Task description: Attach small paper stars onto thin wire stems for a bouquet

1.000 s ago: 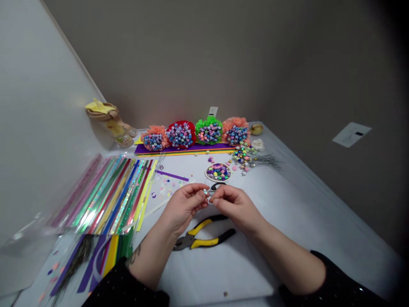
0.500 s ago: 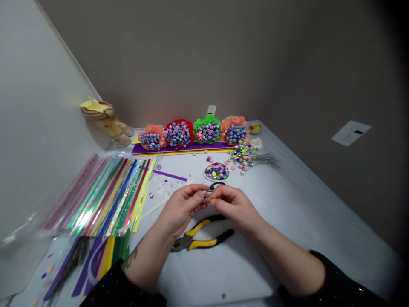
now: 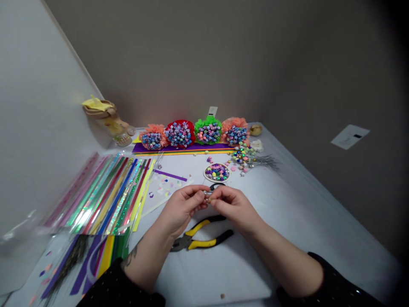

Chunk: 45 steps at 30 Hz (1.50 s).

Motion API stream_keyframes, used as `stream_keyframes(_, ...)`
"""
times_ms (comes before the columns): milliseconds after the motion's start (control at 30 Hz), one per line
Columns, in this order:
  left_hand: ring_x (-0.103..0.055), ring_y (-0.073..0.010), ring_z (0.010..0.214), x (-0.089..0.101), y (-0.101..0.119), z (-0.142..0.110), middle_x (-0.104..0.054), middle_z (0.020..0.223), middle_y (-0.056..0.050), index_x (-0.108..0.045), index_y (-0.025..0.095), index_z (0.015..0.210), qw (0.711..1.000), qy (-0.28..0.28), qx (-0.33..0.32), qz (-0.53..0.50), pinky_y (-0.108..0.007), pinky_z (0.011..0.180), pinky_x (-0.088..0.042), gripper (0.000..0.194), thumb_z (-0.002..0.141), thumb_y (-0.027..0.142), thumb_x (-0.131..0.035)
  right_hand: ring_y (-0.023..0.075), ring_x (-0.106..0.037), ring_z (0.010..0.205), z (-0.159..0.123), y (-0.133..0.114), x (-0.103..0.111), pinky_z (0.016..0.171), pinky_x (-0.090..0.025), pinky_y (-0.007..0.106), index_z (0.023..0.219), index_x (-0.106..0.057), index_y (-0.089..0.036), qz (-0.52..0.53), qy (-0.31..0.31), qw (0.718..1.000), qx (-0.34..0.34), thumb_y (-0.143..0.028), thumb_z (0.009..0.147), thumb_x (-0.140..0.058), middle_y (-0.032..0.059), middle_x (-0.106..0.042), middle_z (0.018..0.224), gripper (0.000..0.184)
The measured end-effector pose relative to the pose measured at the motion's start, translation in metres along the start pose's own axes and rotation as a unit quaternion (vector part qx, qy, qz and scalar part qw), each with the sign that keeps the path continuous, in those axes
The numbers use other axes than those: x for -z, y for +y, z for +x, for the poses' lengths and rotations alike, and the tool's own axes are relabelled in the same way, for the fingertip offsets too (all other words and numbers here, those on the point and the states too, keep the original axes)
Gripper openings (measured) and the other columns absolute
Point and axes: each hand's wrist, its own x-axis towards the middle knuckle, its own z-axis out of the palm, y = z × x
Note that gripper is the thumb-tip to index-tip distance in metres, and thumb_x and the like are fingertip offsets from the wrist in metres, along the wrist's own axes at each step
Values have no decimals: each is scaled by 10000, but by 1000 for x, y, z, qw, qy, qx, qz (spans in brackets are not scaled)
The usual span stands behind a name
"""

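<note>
Carefully, the left hand (image 3: 182, 208) and right hand (image 3: 234, 207) pinched a tiny shiny piece (image 3: 205, 192) above the pliers (image 3: 204, 243), where one slipped fingertip could have dropped it on the tabletop (image 3: 281, 213).

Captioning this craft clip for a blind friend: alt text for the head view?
Left hand and right hand pinch a tiny shiny piece above yellow-and-black pliers on a white table. Beyond sit a round dish of paper stars and four tissue-wrapped star bunches; coloured strips lie left.

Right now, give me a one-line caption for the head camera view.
Left hand and right hand pinch something small above yellow-handled pliers, near a round dish of paper stars.
</note>
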Motion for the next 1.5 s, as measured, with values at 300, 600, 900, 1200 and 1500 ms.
stream_keyframes(300,-589,-68,612,0,1,0,-681,695,-15,-717,146,846,1000,4,3,3,-184,645,-456,259,648,299,-786,102,-515,568,-1,0,-1,556,-403,220,664,-575,-169,1,-4,1000,-3,-205,693,-585,-18,-593,616,47)
stream_keyframes(600,-592,-80,622,-1,1,-1,-676,692,-17,-716,139,839,1000,0,-2,7,-201,663,-463,254,647,291,-784,96,-477,555,0,-3,-1,548,-385,220,652,-566,-167,-6,-4,1000,-9,-217,683,-585,-20,-570,612,62)
stream_keyframes(900,-597,-85,634,0,1,-1,-677,699,-21,-719,142,842,1000,-1,-4,3,-207,679,-469,238,660,284,-775,90,-461,550,0,-3,-1,544,-378,215,656,-572,-163,-9,0,1000,-7,-218,685,-581,-22,-565,613,63)
stream_keyframes(1200,-580,-92,633,-1,3,-2,-672,702,-24,-720,144,843,1000,9,-4,28,-216,674,-459,255,652,305,-774,99,-489,561,0,-3,-1,551,-398,216,657,-569,-169,-6,-11,1000,0,-214,688,-577,-17,-579,608,55)
stream_keyframes(1500,-587,-142,696,3,11,-3,-692,731,-34,-740,169,865,973,28,-71,219,-241,687,-448,182,715,260,-693,89,-426,527,-3,-4,-1,508,-363,203,620,-542,-166,-76,2,997,1,-206,691,-552,-31,-508,561,82)
